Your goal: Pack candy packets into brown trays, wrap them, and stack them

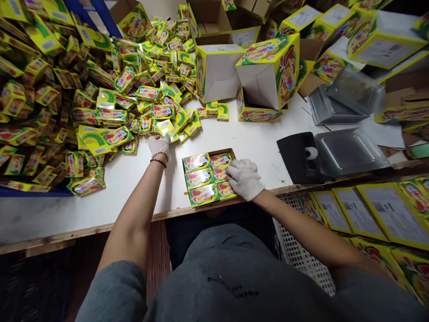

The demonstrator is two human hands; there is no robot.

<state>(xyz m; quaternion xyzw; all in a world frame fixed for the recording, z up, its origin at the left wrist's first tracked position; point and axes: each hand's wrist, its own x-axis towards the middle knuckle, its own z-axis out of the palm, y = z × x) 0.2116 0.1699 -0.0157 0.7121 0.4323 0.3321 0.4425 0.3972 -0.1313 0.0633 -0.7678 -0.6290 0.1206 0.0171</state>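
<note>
My left hand (159,147), in a white knit glove, reaches to the near edge of a heap of small yellow-green boxes. Its fingers are curled against a small yellow box (167,129); their tips are partly hidden. In front of me an open carton (231,153) lies on the table, holding two columns of small boxes (200,177) with their printed faces up. Over the carton's right side rests my right hand (246,179), also gloved, its fingers close together and bent over the rim and the right-hand boxes.
The heap of small boxes (110,98) spreads across the left and back of the white table (140,185). Larger display cartons (219,74) stand behind. At right are a black tape dispenser (295,158) and clear plastic trays (350,150). Packed cartons (362,214) sit below right, beside a white crate (304,246).
</note>
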